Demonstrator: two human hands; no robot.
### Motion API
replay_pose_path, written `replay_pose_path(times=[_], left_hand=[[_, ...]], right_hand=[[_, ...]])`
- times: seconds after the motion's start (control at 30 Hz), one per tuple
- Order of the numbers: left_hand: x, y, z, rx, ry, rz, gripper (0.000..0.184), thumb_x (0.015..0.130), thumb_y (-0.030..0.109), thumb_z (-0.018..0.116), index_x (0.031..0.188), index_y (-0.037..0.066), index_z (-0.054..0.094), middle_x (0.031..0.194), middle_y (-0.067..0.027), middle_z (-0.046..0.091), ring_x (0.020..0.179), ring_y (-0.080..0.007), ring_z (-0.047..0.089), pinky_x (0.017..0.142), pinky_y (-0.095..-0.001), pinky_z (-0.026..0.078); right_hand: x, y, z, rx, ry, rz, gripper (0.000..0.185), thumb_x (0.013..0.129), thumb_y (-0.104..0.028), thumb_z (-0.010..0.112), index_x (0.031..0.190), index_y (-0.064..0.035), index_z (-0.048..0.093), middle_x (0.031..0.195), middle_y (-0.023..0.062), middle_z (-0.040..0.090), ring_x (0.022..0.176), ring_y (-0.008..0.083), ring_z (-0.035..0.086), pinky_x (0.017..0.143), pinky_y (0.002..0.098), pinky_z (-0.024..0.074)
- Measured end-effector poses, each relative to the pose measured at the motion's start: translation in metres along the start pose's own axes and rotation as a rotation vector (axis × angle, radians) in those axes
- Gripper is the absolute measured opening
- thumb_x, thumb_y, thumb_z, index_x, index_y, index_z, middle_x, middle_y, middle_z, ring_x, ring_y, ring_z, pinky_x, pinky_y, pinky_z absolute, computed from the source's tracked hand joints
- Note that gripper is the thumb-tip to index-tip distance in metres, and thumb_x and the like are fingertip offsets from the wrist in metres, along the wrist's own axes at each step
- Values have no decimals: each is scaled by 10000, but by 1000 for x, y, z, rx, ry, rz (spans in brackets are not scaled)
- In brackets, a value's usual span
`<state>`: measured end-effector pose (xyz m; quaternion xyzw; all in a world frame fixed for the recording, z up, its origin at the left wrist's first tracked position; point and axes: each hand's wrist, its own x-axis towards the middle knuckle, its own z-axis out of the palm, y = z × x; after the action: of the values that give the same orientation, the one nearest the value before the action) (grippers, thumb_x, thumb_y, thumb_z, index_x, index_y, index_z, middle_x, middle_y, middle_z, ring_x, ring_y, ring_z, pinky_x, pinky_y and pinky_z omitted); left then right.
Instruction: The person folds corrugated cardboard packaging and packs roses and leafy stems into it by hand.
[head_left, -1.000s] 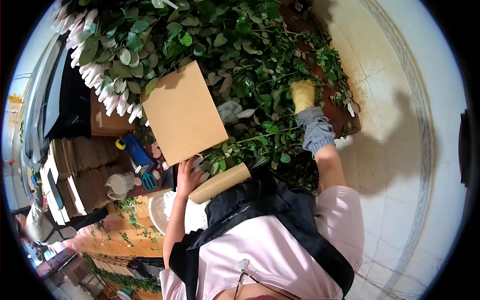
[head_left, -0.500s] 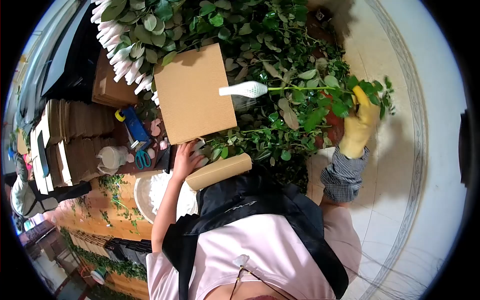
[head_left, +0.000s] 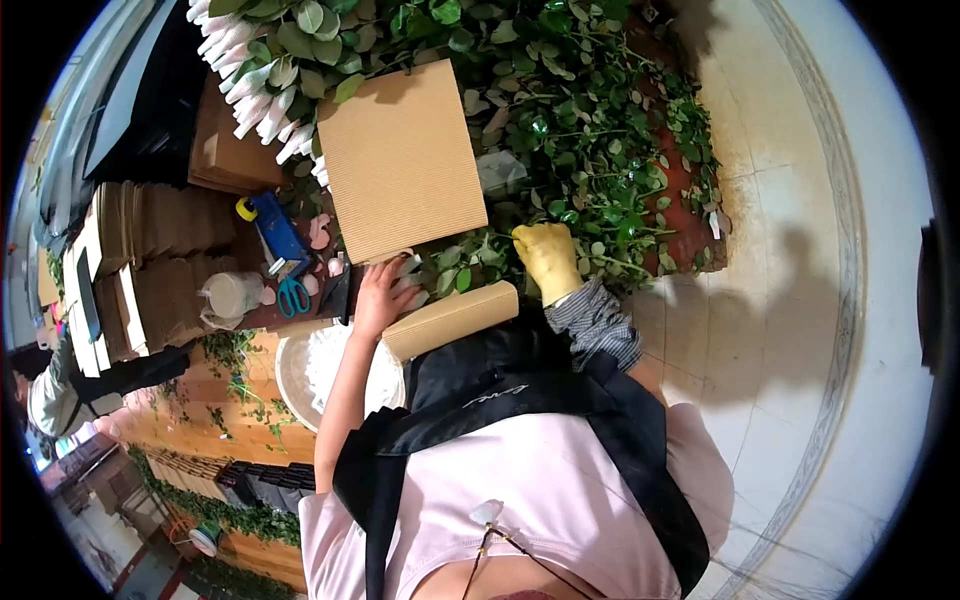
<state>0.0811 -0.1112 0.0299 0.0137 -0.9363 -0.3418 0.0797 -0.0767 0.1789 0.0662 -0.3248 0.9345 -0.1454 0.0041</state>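
My bare left hand (head_left: 377, 303) lies with fingers spread at the lower edge of a flat corrugated cardboard sheet (head_left: 402, 160), over some pale wrapped flower heads. A curved piece of cardboard (head_left: 452, 320) is beside it, near my apron. My right hand (head_left: 548, 262), in a yellow glove, is closed low over the green leafy stems (head_left: 600, 150), right of the sheet; what its fingers hold is hidden. White-netted flower heads (head_left: 262, 108) line the upper left of the leafy pile.
Teal scissors (head_left: 293, 298), a blue tool (head_left: 278, 232) and a plastic cup (head_left: 232, 295) lie left of my left hand. Cardboard stacks (head_left: 165, 225) stand farther left. A round white tub (head_left: 283, 385) holds white netting. Another person (head_left: 55, 395) is at the far left.
My right hand went out to the right with a netted flower by its stem, then came back to the left near my body. That flower no longer shows over the sheet. My left hand stays by the sheet.
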Motion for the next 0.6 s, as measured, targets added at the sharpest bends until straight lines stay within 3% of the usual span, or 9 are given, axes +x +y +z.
replay_pose_path(times=[0.13, 0.2, 0.27, 0.33, 0.37, 0.4, 0.47, 0.53, 0.6], left_hand=[[4, 6, -11, 254, -14, 98, 534, 745, 290, 810, 1178, 25, 644, 1174, -165, 582, 1098, -384, 539, 915, -465, 451], [7, 13, -17, 413, -45, 144, 531, 748, 336, 807, 1178, 58, 667, 1182, -171, 540, 1093, -406, 498, 930, -483, 426], [12, 12, -16, 402, -87, 147, 540, 750, 338, 808, 1181, 53, 653, 1157, -200, 531, 1085, -417, 496, 932, -496, 424], [14, 13, -16, 302, -155, 72, 541, 745, 298, 821, 1168, 32, 615, 1140, -257, 513, 1074, -440, 488, 915, -511, 445], [13, 9, -11, 271, -170, 42, 528, 747, 283, 820, 1162, 29, 616, 1146, -258, 511, 1073, -443, 486, 908, -510, 450], [11, 7, -11, 243, -195, 13, 515, 750, 269, 819, 1157, 26, 617, 1152, -259, 509, 1071, -447, 485, 901, -509, 456], [11, 5, -12, 265, -193, 45, 501, 759, 288, 813, 1146, 33, 621, 1145, -239, 527, 1073, -428, 496, 898, -502, 454], [15, 7, -14, 281, -188, 68, 488, 768, 306, 807, 1135, 40, 625, 1138, -219, 544, 1075, -409, 507, 895, -494, 452], [23, 9, -20, 399, -298, 128, 472, 782, 367, 790, 1105, 61, 632, 1095, -168, 589, 1055, -364, 544, 892, -467, 447]], right_hand=[[4, -11, -13, -121, 55, 92, 62, 767, -81, 687, 729, -67, 640, 608, 121, 622, 610, 295, 655, 584, 428, 509], [-3, 2, 26, -212, 10, 159, 56, 751, -71, 668, 712, -78, 628, 603, 134, 614, 596, 318, 639, 586, 442, 496], [-29, 25, 80, 49, 46, 98, 91, 750, -88, 652, 680, -47, 611, 627, 140, 605, 635, 317, 636, 586, 421, 495], [-25, 22, 57, 242, 72, 91, 110, 757, -86, 644, 698, -24, 576, 636, 166, 576, 654, 355, 618, 597, 461, 481], [-21, 26, 44, 274, -49, 110, 95, 809, -123, 661, 834, -33, 650, 764, 168, 650, 765, 366, 649, 686, 466, 521], [-20, 33, 33, 328, -172, 163, 297, 875, -206, 689, 1141, -74, 674, 1066, 167, 692, 1000, 339, 661, 877, 411, 539], [-7, 50, -16, 741, -432, 334, 508, 930, -264, 671, 1405, -139, 543, 1355, 135, 601, 1225, 308, 578, 1059, 374, 460], [13, 72, -54, 932, -238, 212, 532, 951, -215, 647, 1458, -175, 488, 1433, 104, 550, 1298, 280, 524, 1100, 366, 423], [34, 87, -83, 1026, -131, 606, 507, 950, -150, 639, 1438, -191, 509, 1468, 89, 522, 1288, 304, 536, 1079, 398, 445]])
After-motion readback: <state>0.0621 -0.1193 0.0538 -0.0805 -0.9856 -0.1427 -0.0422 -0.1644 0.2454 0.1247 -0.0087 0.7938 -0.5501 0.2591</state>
